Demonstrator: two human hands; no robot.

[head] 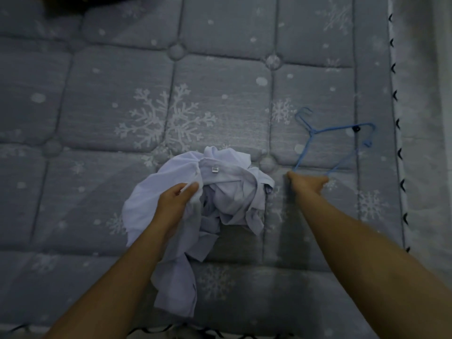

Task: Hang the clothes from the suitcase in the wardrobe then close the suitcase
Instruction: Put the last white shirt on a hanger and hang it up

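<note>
The white shirt (220, 189) lay crumpled in a heap on the mattress (97, 106), collar label (214, 170) up and one loose end trailing toward the near edge. Just to its right, apart from the cloth, was the thin blue hanger (342, 133). From my remote seat I saw neither suitcase nor wardrobe.

The trouble I expected lay in the bunching. With sleeves and body twisted together, I judged a hanger shoulder could enter the wrong opening or catch in a fold. The hanger was held by only one corner and looked light enough to twist or swing when lifted, and its hook could snag the quilting. The trailing end could also have dragged the shirt off the bed if the heap was pulled carelessly.

The left grip (176, 199) came in over the heap's left side, with thumb and fingers pinched on a fold of the shirt below the collar. The right grip (307, 183) was stretched forward on a nearly straight arm, low over the mattress. Its fingers were curled tight round the hanger's nearest corner, and the hook pointed away.
</note>
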